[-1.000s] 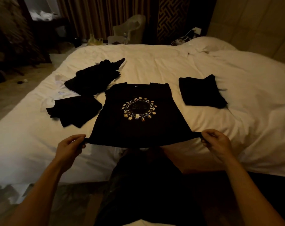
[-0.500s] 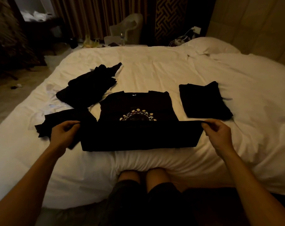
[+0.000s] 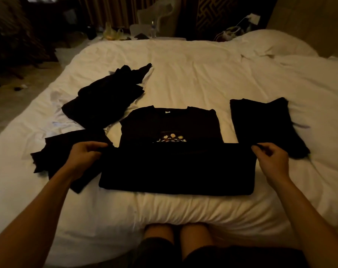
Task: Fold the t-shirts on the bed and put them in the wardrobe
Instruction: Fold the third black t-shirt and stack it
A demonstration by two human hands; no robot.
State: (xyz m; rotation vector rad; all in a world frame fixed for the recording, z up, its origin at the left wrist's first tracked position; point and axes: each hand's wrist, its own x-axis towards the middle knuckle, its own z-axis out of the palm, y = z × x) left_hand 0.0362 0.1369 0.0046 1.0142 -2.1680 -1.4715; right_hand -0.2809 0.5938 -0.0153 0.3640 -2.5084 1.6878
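A black t-shirt (image 3: 176, 167) with a round printed design lies on the white bed (image 3: 193, 78) in front of me. Its bottom part is folded up over the print, of which only the top shows. My left hand (image 3: 85, 157) pinches the left corner of the folded hem. My right hand (image 3: 270, 157) pinches the right corner. A folded black t-shirt (image 3: 261, 124) lies to the right. Two more black garments lie to the left: a crumpled one (image 3: 108, 97) farther back and a flatter one (image 3: 67, 149) partly under my left hand.
A white pillow (image 3: 270, 43) lies at the bed's far right. Beyond the bed stand a pale chair (image 3: 160, 14), curtains and a small table with clutter. Bare floor runs along the left. My knees (image 3: 178, 235) touch the bed's near edge.
Both hands carried the shirt's bottom hem up from the bed's near edge and laid it over the print. The view moved closer to the bed.
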